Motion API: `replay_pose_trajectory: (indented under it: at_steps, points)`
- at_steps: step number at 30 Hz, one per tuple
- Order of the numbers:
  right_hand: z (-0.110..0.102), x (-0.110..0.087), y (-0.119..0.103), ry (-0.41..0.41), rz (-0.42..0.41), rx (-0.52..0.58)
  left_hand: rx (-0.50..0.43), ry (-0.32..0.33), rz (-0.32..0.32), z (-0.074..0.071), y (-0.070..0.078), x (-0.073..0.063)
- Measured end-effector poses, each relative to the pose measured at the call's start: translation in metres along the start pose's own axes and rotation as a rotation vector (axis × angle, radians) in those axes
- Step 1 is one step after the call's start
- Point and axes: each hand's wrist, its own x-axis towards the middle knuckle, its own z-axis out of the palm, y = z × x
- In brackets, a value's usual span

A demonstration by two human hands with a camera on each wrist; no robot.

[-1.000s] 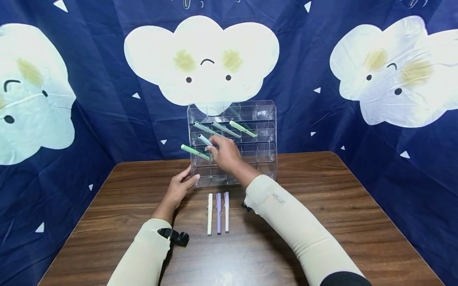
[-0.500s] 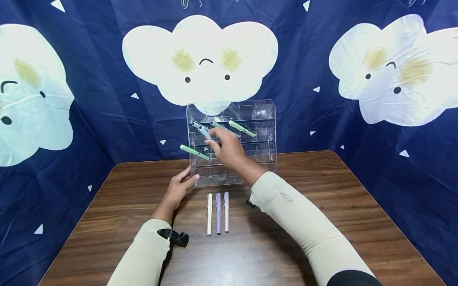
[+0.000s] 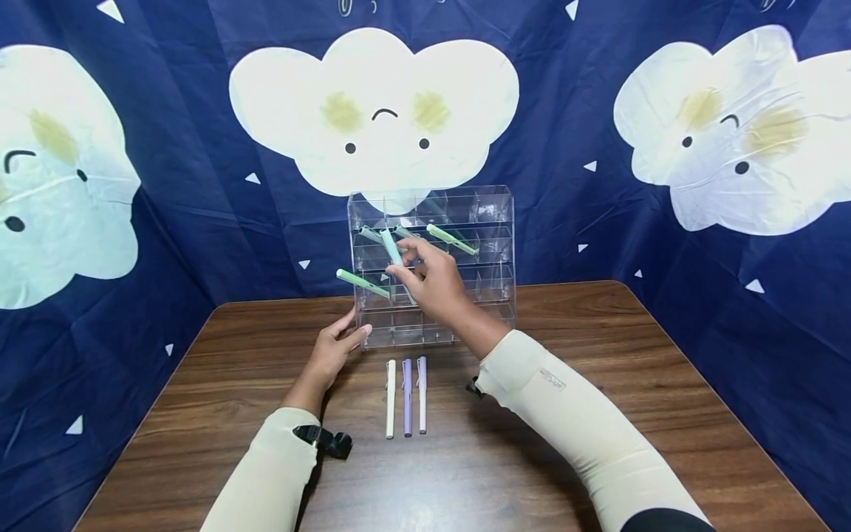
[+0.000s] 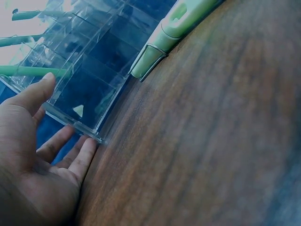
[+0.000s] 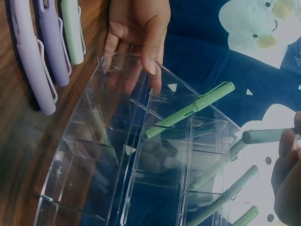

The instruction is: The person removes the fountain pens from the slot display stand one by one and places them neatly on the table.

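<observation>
My right hand [image 3: 433, 282] pinches a pale blue-green capped pen [image 3: 391, 247] by its side, in front of the clear plastic rack [image 3: 482, 314]. The pen leans with its cap end up and overlaps the second and third rows. My left hand [image 3: 332, 353] holds the rack's lower left side, the thumb in front and the other fingers behind, seen through the plastic in the right wrist view. Two grey-green pens and a light green pen [image 3: 452, 240] lie slanted in the second row. One green pen [image 3: 362, 283] sticks out of the leftmost third-row slot.
On the wooden table [image 3: 572, 414], before the rack, lie a cream pen [image 3: 390, 399], a purple pen [image 3: 408, 399] and a lilac pen [image 3: 422, 395], side by side. A dark blue cloth [image 3: 558, 133] with white clouds hangs behind the rack and along both sides.
My right hand has drawn the pale blue-green pen up from the third row, then shifted right and turned it steeper. The left hand stays at the rack.
</observation>
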Motion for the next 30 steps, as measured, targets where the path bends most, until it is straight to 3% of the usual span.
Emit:
replay_pose_trajectory:
  at_steps: [6,15,25,30]
  points:
    - [-0.004,-0.012,0.003,-0.001,0.03,0.055,0.008,0.002,0.007,0.0,0.0,0.0]
    - [-0.008,-0.037,0.016,-0.071,0.047,0.106,0.005,-0.008,-0.004,0.001,0.003,-0.001]
    - [-0.009,-0.062,0.024,-0.179,0.183,0.149,0.003,0.001,-0.002,0.001,0.003,-0.002]
    - [-0.008,-0.067,0.024,-0.229,0.214,0.129,0.012,-0.001,-0.004,0.0,0.002,-0.002]
